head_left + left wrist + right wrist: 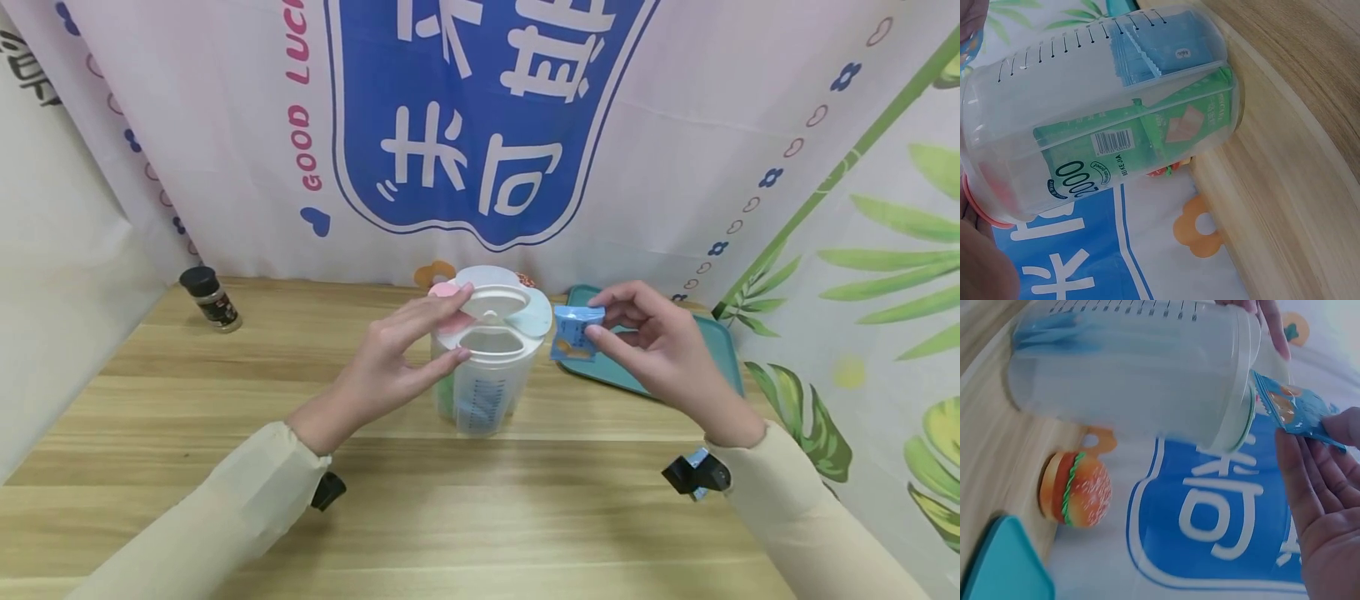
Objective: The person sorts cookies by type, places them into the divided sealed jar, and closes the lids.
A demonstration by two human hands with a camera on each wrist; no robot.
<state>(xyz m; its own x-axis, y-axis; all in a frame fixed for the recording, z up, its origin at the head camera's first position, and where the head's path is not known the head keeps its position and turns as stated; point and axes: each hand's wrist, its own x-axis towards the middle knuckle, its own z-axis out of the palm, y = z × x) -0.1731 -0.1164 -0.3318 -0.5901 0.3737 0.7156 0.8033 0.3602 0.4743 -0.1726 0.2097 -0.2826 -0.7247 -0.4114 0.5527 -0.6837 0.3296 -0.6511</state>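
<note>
A clear lidded storage container (486,392) with a measuring scale stands upright on the table. Blue packets (1172,56) and green packets (1129,134) show through its divided walls. My left hand (397,350) rests on the lid (534,310), its index finger and thumb stretched apart beside the oval openings. To the right of the lid, my right hand (648,333) pinches a small blue snack packet (574,332) between thumb and fingers. In the right wrist view the packet is close to the lid's edge.
A teal tray (723,350) lies behind the right hand. Behind the container is a toy hamburger (1079,489). A black-capped seasoning jar (212,300) stands at the back left. A printed curtain (247,167) hangs along the table's far edge.
</note>
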